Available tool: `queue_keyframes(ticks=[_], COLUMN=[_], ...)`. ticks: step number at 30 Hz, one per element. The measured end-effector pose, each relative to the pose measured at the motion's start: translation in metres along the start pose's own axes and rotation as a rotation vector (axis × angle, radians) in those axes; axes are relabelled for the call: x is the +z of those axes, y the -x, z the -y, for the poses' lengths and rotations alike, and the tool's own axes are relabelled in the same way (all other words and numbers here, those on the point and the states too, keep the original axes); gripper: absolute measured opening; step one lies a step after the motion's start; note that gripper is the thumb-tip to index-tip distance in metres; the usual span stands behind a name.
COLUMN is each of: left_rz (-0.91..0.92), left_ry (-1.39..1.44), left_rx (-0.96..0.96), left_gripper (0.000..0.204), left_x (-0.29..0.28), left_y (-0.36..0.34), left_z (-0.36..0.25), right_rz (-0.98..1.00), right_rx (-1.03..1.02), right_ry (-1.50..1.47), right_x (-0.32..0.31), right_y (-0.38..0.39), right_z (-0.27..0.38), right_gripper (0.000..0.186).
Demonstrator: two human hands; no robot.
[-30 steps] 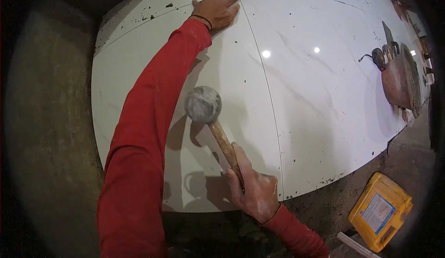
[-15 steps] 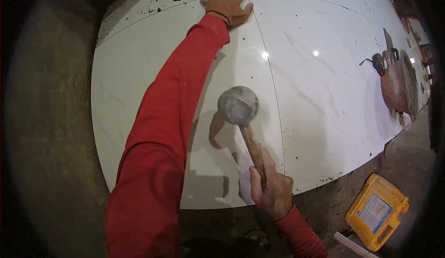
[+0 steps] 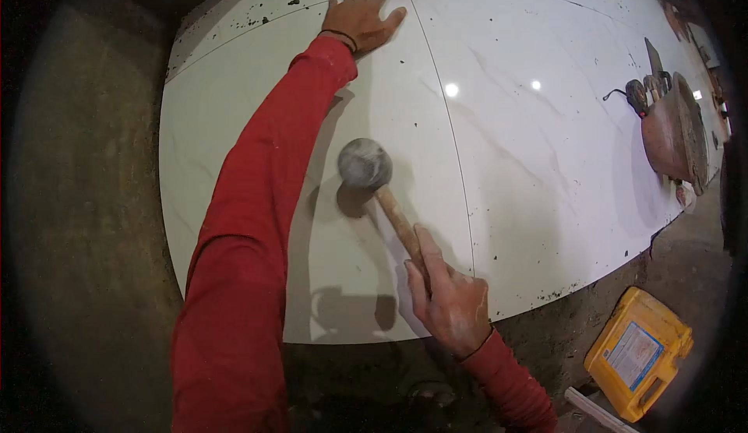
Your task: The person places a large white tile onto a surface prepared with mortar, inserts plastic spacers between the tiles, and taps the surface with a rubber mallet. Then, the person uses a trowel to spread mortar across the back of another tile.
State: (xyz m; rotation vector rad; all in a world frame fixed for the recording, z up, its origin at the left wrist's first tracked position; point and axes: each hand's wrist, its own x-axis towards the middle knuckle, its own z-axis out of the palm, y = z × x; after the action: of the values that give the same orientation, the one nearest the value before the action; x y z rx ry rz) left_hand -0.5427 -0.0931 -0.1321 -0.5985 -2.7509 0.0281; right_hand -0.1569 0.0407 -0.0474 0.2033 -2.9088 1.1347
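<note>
Yellow jug (image 3: 637, 353) near tiles (image 3: 514, 199); tool bucket (image 3: 668, 139) atop.

white tiles (image 3: 530, 164) under dark crumbs (image 3: 293, 1) and a tool bucket (image 3: 667, 139)

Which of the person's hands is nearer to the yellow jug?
Right. The right hand, gripping the mallet, is to the left of the yellow jug; the left hand is much farther off, spread over the white tiles.
</note>
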Motion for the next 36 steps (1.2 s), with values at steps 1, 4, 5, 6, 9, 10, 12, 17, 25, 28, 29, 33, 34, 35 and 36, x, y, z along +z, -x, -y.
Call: queue_keyframes(ticks=[1,4,5,6,9,10,12,17,25,28,29,33,34,35,36], left_rz=[-0.019,0.023,0.022,0.054,0.044,0.018,0.011,0.032,0.143,0.180,0.188,0.216,0.206,0.213,0.220], left_ry=[0.028,0.013,0.012,0.014,0.043,0.057,0.095,0.102,0.052,0.046,0.071,0.122,0.130,0.152,0.174], left_rx=[0.026,0.006,0.000,-0.027,-0.059,-0.071,-0.063,-0.130,-0.308,-0.362,-0.391,-0.476,-0.493,-0.505,-0.514], left_gripper=[0.068,0.068,0.068,0.068,0.068,0.069,0.070,0.073,0.063,0.066,0.068,0.071,0.071,0.071,0.070], left_x=[-0.002,-0.005,-0.007,-0.010,-0.005,-0.003,-0.002,-0.023,-0.096,-0.138,-0.154,-0.203,-0.203,-0.207,-0.209], left_y=[0.000,0.000,0.002,0.005,0.008,0.011,0.020,0.069,0.263,0.361,0.395,0.494,0.503,0.513,0.521], left_z=[0.003,-0.001,-0.001,-0.002,-0.002,-0.001,0.011,0.072,0.159,0.149,0.140,0.106,0.109,0.111,0.113], right_rz=[0.071,-0.097,-0.094,0.029,0.040,-0.060,0.050,0.113,-0.018,-0.019,0.091,0.319,0.326,0.225,0.123], right_rx=[0.016,-0.102,-0.106,-0.013,-0.003,-0.089,0.018,0.053,-0.096,-0.203,-0.134,-0.072,-0.085,-0.146,-0.204], right_ry=[0.053,-0.059,-0.059,0.043,0.082,0.001,0.059,-0.005,-0.265,-0.202,-0.170,0.106,0.121,0.020,-0.084], right_x=[0.000,0.011,0.012,0.013,0.013,0.013,0.012,0.009,0.030,0.047,0.057,0.078,0.074,0.065,0.062], right_y=[0.000,0.011,0.012,0.011,0.017,0.021,0.025,0.034,0.057,0.059,0.059,0.067,0.067,0.068,0.070], right_z=[0.003,0.002,0.003,0.006,0.006,0.005,0.011,0.027,0.080,0.089,0.087,0.089,0.102,0.119,0.131], right_gripper=[0.054,0.054,0.054,0.054,0.052,0.051,0.049,0.044,0.040,0.037,0.032,0.017,0.017,0.017,0.017])
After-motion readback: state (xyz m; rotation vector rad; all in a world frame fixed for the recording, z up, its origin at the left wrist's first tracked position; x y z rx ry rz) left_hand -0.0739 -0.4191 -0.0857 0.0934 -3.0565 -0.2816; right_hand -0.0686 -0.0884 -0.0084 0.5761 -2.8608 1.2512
